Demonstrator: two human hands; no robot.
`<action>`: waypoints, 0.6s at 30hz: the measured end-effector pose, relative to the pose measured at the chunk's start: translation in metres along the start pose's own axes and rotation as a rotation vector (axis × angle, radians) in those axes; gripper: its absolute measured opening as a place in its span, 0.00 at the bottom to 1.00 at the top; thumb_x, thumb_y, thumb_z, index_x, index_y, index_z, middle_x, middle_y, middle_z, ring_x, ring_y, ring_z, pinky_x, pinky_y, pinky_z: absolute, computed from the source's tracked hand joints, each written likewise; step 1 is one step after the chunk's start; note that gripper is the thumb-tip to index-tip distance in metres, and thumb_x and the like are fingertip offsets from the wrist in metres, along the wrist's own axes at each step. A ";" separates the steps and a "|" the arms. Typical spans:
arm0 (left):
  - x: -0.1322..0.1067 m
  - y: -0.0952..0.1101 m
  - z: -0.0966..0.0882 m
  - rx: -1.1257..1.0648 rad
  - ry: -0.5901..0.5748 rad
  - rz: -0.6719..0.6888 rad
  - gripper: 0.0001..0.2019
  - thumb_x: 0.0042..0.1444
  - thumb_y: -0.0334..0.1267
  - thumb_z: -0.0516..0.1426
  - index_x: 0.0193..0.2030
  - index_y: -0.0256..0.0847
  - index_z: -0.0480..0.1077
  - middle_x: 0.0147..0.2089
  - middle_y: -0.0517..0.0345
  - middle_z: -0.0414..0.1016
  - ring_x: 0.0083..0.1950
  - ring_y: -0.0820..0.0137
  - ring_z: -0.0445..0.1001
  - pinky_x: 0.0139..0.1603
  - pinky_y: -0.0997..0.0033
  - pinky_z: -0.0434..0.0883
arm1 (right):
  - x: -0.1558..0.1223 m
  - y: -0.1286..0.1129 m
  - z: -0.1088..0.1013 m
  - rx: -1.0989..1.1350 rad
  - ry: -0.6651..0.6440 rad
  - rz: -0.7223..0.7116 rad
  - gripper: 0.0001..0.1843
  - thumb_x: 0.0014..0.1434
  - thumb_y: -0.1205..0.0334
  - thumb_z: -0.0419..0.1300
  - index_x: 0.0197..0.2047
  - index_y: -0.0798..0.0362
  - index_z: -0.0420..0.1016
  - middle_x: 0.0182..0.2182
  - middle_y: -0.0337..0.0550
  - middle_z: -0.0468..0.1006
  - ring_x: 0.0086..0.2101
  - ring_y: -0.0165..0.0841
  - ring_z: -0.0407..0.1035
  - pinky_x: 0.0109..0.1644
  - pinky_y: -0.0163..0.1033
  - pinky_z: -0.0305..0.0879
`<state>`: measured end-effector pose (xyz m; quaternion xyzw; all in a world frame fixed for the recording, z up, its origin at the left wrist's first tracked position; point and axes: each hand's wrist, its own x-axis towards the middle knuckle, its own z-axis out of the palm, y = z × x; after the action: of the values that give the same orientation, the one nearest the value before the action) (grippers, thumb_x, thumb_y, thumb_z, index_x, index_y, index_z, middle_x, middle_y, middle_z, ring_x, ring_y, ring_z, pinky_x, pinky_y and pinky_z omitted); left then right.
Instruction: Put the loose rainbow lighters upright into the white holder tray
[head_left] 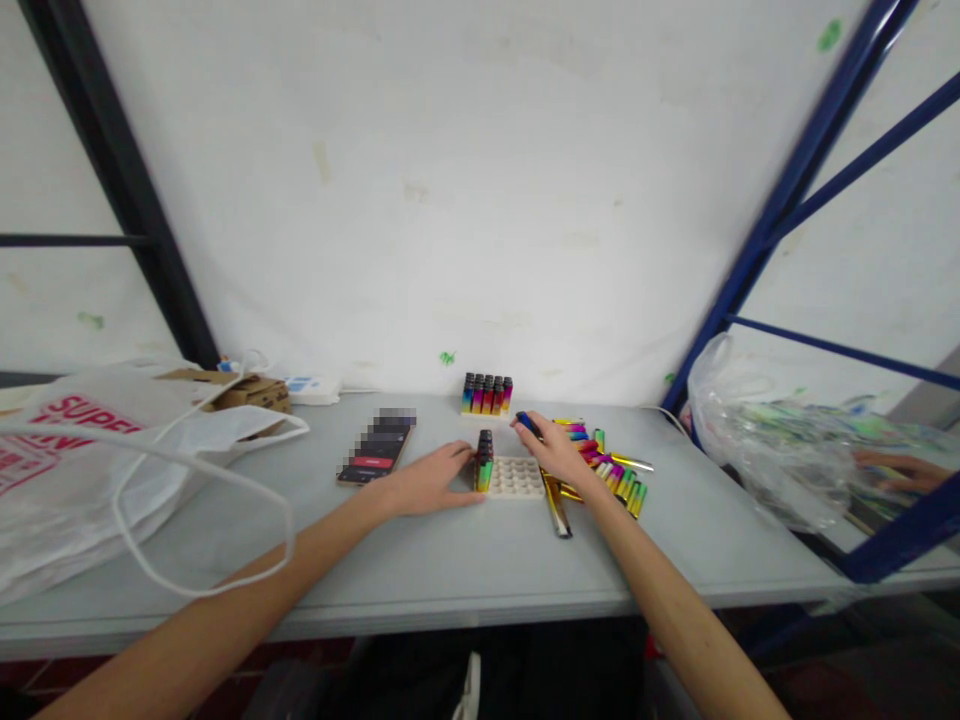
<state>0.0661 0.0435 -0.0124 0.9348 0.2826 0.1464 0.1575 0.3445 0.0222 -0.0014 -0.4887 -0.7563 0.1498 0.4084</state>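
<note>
- Left hand [435, 478]: at nine o'clock of the white tray [517, 478], thumb and fingers parted, the thumb by the near left corner.
- Right hand [551, 445]: at one o'clock, well clear of the left, fingertips pinched on a dark blue lighter [528, 424] above the tray's far edge.
- The tray lies on the grey table [420, 570]; a row of upright lighters [485, 475] fills its left side, with bare round sockets to the right.
- Three o'clock: loose shiny lighters [619, 485], heaped beside the tray.
- Between eleven and twelve, near the wall [480, 200]: a block of upright lighters [487, 396].
- Between nine and ten: a phone [371, 463]; farther out, a cardboard box [259, 393].
- Nine o'clock, far out: a white bag [67, 500].
- Three o'clock, far out: a clear plastic bag [780, 460], another person's hand [904, 470] beyond.
</note>
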 end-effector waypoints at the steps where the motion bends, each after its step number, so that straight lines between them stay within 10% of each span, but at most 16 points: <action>1: 0.000 0.000 0.000 0.002 -0.004 -0.004 0.34 0.67 0.61 0.61 0.68 0.35 0.68 0.70 0.37 0.71 0.71 0.48 0.71 0.75 0.54 0.64 | 0.000 0.000 -0.001 0.004 -0.032 -0.020 0.20 0.75 0.44 0.53 0.39 0.50 0.70 0.33 0.40 0.76 0.33 0.35 0.68 0.40 0.39 0.62; 18: -0.003 -0.017 -0.005 -0.091 -0.053 0.127 0.31 0.69 0.55 0.60 0.71 0.38 0.67 0.73 0.39 0.67 0.74 0.50 0.67 0.78 0.52 0.61 | 0.000 0.004 0.012 -0.070 -0.192 -0.093 0.16 0.74 0.51 0.60 0.37 0.52 0.77 0.33 0.44 0.83 0.34 0.37 0.75 0.40 0.38 0.67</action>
<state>0.0538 0.0565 -0.0144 0.9464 0.2114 0.1438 0.1974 0.3377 0.0263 -0.0109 -0.4503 -0.8186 0.1503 0.3233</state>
